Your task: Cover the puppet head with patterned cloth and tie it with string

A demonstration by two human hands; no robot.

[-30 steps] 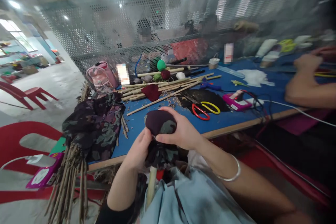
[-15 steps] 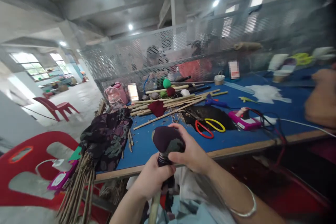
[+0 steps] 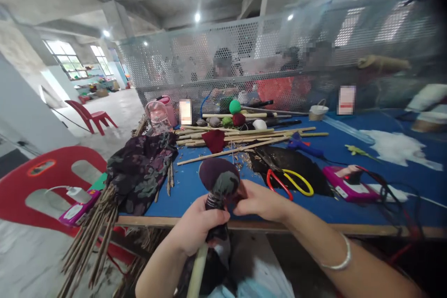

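My left hand point(image 3: 200, 224) is wrapped round the neck of a cloth-headed stick point(image 3: 219, 179). Its round head is covered in dark purple and grey-green camouflage cloth, bunched at the neck, and a pale wooden shaft runs down from it. At the lower right of the head is my right hand point(image 3: 260, 200), its fingers curled close together beside the neck; what they pinch is hidden. On the table beyond lie scissors point(image 3: 306, 183) with one red and one yellow handle. To the left, a camouflage cloth point(image 3: 143, 172) is draped over the table edge.
Several wooden sticks point(image 3: 244, 137) lie behind the hands, with small cloth-covered balls point(image 3: 239, 119) among them. A purple power strip point(image 3: 349, 184) with cables sits right. Thin brown sticks point(image 3: 94, 233) jut over the left edge beside a red chair point(image 3: 52, 167). A perforated metal screen point(image 3: 167, 65) stands behind; people are beyond it.
My right hand has come off the top of the round head and moved down to its lower right side. My left hand keeps its grip. The view has turned slightly.
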